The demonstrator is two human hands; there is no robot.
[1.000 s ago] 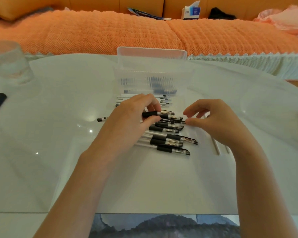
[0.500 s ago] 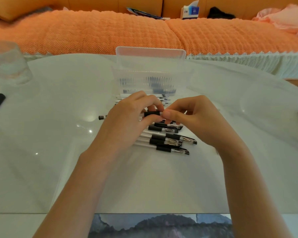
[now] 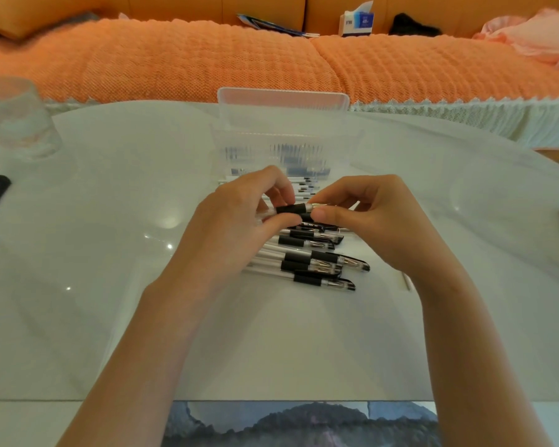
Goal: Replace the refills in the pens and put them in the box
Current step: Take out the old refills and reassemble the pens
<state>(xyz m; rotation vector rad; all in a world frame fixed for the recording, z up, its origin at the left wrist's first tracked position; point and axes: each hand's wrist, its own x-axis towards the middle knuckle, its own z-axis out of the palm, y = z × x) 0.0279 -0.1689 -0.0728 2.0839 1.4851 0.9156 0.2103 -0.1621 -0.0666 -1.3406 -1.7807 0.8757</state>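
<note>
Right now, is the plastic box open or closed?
Open: the box has its lid standing upright behind it, leaving the top uncovered.

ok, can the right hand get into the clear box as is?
Likely yes once freed: the box stands open just beyond the hands, nothing between. But the right hand pinches the tip end of the pen that the left hand grips.

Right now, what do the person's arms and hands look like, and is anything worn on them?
The left hand and right hand are bare: no gloves, rings or watch show. The left forearm and right forearm are bare too, no sleeve in view.
</note>
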